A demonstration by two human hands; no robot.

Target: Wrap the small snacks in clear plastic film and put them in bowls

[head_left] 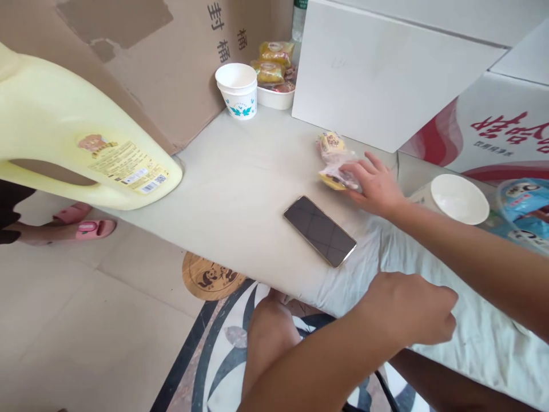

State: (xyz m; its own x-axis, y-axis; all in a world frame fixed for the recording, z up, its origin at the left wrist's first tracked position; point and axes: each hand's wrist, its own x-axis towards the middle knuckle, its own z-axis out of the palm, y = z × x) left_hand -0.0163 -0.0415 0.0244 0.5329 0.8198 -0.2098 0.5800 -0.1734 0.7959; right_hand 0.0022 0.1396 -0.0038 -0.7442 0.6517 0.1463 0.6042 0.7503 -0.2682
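Observation:
My right hand (372, 183) reaches across the cloth-covered surface, its fingers closed on a small wrapped snack (334, 178) in crinkled clear-and-yellow plastic. Just behind it, touching or nearly so, lies another wrapped snack (331, 142) with a speckled print. A phone (319, 230) rests face up with a dark screen, nearer to me. Over the near edge of the cloth, my left hand (414, 306) is curled into a fist; whatever its fingers may hold is hidden.
Stacked paper cups (238, 94) and a white tub (277, 98) of packaged snacks stand at the back. A large pale-yellow jug (86, 126) is at left. White boxes (386, 68) line the back right, near a white cup (460, 199). Another person's slippered foot (96, 229) shows below.

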